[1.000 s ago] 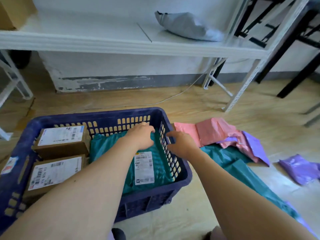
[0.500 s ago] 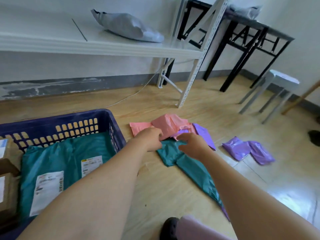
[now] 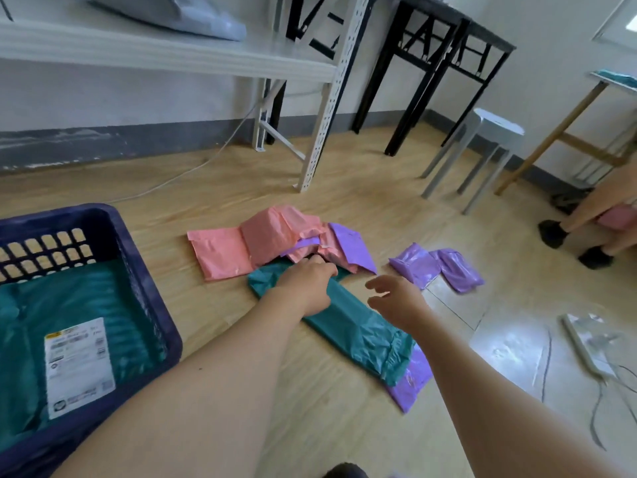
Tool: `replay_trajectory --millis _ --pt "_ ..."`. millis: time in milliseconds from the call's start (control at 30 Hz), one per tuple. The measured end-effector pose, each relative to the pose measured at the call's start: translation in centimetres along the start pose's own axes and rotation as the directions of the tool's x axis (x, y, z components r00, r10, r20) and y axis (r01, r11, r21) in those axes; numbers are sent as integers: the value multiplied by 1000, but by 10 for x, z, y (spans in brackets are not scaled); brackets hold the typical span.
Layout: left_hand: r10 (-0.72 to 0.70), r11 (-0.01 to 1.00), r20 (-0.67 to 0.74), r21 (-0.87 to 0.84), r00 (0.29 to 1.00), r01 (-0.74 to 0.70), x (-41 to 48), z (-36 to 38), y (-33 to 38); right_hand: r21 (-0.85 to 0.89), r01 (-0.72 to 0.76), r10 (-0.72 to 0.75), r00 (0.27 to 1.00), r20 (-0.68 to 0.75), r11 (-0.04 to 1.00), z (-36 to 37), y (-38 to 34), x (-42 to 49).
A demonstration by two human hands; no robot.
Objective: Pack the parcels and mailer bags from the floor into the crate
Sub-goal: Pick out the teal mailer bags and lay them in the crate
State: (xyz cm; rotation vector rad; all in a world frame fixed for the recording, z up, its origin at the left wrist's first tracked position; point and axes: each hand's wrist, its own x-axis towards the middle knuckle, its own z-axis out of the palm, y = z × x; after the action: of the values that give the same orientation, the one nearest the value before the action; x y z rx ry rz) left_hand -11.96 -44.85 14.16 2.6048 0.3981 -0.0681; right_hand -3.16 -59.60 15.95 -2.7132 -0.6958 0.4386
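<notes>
Left hand grip curled at pink mailer edge, hold unclear; right hand wide, empty.

The left hand is stretched forward, knuckles up, fingertips hidden. The right hand hovers beside it, fingers loosely spread

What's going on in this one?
A person is packing mailer bags into a dark blue crate, which already holds a labelled teal bag. The left hand reaches in where the pink bag meets the floor teal bag; whether it grips anything is unclear. The right hand hovers open above that bag. Two purple bags lie farther right.
</notes>
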Motion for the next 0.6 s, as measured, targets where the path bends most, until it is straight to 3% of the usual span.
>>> replay_trajectory --millis 600 --pt "57 978 152 191 987 -86 45 89 4 -183 -105 139 972 187 978 70 95 34"
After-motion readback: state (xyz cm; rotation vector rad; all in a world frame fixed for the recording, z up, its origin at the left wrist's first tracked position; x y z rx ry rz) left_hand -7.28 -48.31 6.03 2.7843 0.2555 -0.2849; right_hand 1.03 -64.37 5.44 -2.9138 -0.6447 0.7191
